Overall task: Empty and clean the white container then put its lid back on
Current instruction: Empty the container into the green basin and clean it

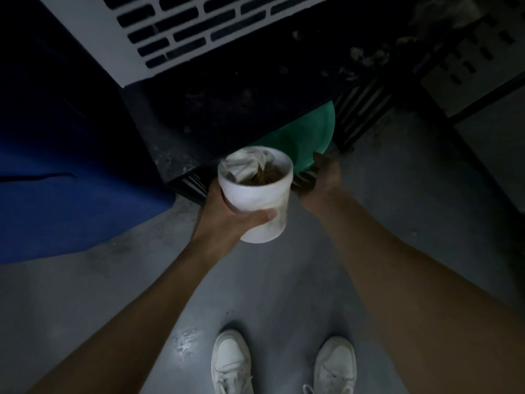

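White container still full, held over the floor by a dark crate

The white container (257,194) sits at the centre of view, gripped around its side by the left hand (227,216), thumb across the front; inside lie a crumpled cloth or paper (245,166) and brownish contents, so emptying and cleaning seem not yet done. The right hand (322,177), at 2 o'clock of the container, holds the green lid (306,132) by its edge, so the lid is off. A dark slatted crate (241,109) lies at 12 o'clock, a white vented panel (176,32) above it, something blue (71,180) at 9 o'clock. Grey floor (284,280) and white shoes (284,365) at 6 o'clock; the room is dim.
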The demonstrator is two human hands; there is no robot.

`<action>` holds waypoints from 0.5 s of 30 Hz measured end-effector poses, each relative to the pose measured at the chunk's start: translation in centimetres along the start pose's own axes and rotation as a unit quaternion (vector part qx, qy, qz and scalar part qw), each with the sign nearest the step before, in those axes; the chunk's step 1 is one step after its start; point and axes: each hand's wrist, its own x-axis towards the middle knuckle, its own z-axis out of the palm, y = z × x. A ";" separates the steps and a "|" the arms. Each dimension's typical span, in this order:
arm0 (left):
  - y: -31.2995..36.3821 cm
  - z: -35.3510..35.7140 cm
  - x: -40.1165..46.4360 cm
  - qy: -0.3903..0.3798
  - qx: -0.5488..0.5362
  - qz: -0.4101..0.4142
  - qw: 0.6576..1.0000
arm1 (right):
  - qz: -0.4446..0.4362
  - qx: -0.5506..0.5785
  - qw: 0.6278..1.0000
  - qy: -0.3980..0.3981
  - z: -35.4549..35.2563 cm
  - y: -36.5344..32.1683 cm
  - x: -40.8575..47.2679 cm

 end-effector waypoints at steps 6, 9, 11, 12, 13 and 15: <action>-0.2 -0.6 -2.6 -0.007 -0.003 -0.008 1.000 | 0.012 0.039 0.999 -0.013 -1.1 1.8 -1.9; -0.1 -0.6 -4.5 -0.011 -0.004 -0.011 1.000 | 0.015 0.041 0.999 -0.014 -3.2 3.6 -3.4; 0.0 -0.5 -6.1 -0.019 0.000 -0.013 1.000 | 0.024 0.035 0.999 -0.013 -5.3 4.8 -4.5; 0.0 -0.3 -7.1 -0.027 0.002 -0.014 1.000 | 0.030 0.036 0.999 -0.010 -6.6 5.5 -5.0; 0.0 -0.3 -7.8 -0.031 0.004 -0.013 0.999 | 0.038 0.035 0.999 -0.003 -7.7 6.0 -5.4; 0.2 -0.2 -9.4 -0.040 0.005 -0.019 0.999 | 0.050 0.029 0.998 0.033 -10.1 6.8 -6.4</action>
